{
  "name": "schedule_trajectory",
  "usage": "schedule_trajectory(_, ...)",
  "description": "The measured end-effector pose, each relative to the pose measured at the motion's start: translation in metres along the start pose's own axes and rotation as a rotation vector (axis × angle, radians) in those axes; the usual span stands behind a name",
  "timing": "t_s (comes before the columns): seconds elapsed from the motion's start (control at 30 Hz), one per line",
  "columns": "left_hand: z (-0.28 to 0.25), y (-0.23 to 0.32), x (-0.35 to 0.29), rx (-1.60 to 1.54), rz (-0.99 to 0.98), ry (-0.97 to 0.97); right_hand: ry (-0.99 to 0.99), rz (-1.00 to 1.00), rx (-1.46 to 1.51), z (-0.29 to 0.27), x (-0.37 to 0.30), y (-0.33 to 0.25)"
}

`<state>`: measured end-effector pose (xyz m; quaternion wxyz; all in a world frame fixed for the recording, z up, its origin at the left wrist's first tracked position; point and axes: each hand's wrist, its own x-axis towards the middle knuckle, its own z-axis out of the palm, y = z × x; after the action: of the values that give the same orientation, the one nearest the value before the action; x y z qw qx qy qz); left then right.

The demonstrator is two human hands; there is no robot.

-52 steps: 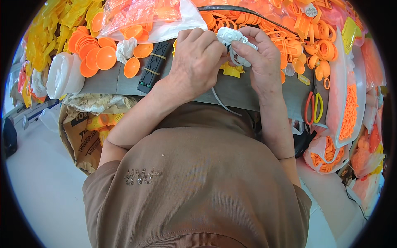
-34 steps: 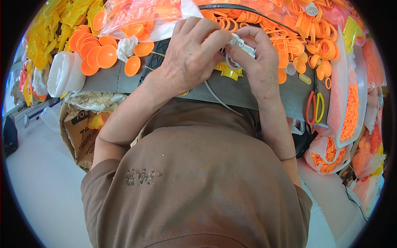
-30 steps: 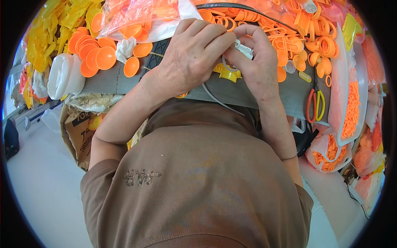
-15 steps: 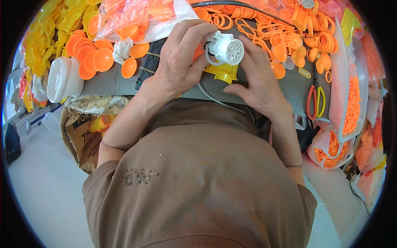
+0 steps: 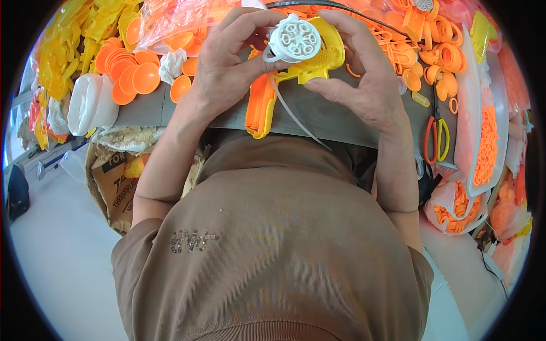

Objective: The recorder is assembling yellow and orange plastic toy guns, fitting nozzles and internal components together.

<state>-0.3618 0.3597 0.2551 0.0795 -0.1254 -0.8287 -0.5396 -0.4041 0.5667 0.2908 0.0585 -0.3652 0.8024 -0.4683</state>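
Observation:
My left hand (image 5: pixel 224 71) is closed around a white round plastic nozzle (image 5: pixel 296 40) with a ring of holes in its face. Below my left thumb hangs an orange handle-shaped shell (image 5: pixel 260 111), seemingly joined to the nozzle. A thin pale tube (image 5: pixel 297 121) curves down from beside it, over the table edge. My right hand (image 5: pixel 372 82) grips a yellow plastic shell (image 5: pixel 330 48) between thumb and fingers, right against the nozzle's right side. Whether the yellow and orange pieces are fitted together is hidden.
Orange scoops (image 5: pixel 133 78) and a white container (image 5: pixel 88 105) stand at the left, near yellow parts (image 5: pixel 68 51). Orange rings (image 5: pixel 449 57) and scissors (image 5: pixel 435 139) with red and yellow handles lie right. A clear bin (image 5: pixel 483 148) holds small orange pieces. A cardboard box (image 5: pixel 119 193) sits below the table.
The nozzle has turned its holed face up and moved slightly left. My right hand, empty before, now holds the yellow shell raised beside it. The orange shell has come into view.

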Motion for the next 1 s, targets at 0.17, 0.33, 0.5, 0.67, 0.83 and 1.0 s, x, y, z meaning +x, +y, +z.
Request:
schedule_trajectory(0.17,-0.003,-0.005,-0.002,-0.104,-0.003,-0.028,0.314,-0.960,0.469,0.047,0.031,0.069)
schedule_trajectory(0.33,-0.003,0.000,0.001,-0.486,-0.094,-0.046,0.275,-0.864,0.584,0.050,0.026,0.072)
schedule_trajectory(0.5,-0.002,-0.036,0.018,-0.679,0.595,-0.185,0.046,0.003,0.450,0.020,-0.004,0.012)
schedule_trajectory(0.67,-0.007,-0.035,0.022,-0.454,0.545,-0.145,0.044,0.091,0.712,0.023,-0.004,0.010)
schedule_trajectory(0.83,-0.011,-0.037,0.022,-0.430,0.582,-0.116,0.026,0.063,0.699,0.023,0.000,0.008)
schedule_trajectory(1.0,-0.016,-0.018,0.017,-0.252,0.681,-0.042,0.047,0.030,0.700,0.028,0.003,0.004)
